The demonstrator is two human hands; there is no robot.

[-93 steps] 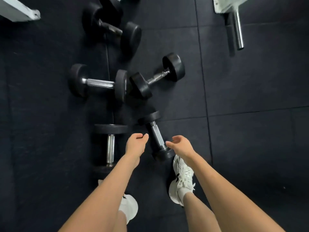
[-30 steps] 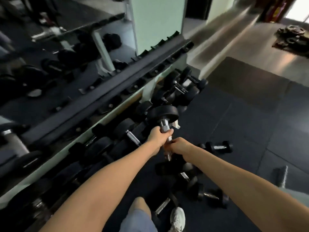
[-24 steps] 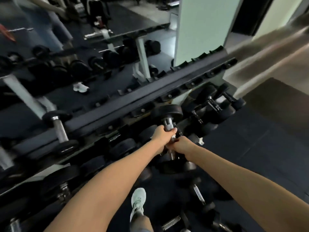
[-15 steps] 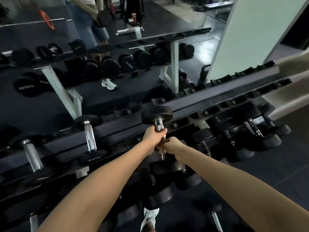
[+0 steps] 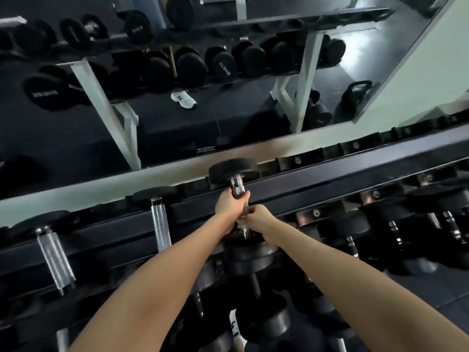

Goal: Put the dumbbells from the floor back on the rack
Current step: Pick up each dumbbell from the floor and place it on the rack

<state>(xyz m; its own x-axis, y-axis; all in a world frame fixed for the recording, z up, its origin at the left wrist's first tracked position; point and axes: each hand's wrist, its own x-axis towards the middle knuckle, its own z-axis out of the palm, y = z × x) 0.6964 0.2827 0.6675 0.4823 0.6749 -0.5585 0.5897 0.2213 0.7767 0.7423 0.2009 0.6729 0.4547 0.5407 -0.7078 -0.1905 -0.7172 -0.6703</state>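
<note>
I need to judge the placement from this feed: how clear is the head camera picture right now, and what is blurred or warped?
Head view: dim overall; glare patch in the mirror top right; wide-angle bending tilts the rack rail; edges smeared; the dumbbell, left hand and right hand read fairly sharp.

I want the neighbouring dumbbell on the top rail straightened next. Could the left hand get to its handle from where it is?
Probably yes, once freed. The left hand is clamped on the held dumbbell, but the neighbouring dumbbell lies just to its left on the top rail, handle bare, nothing between.
</note>
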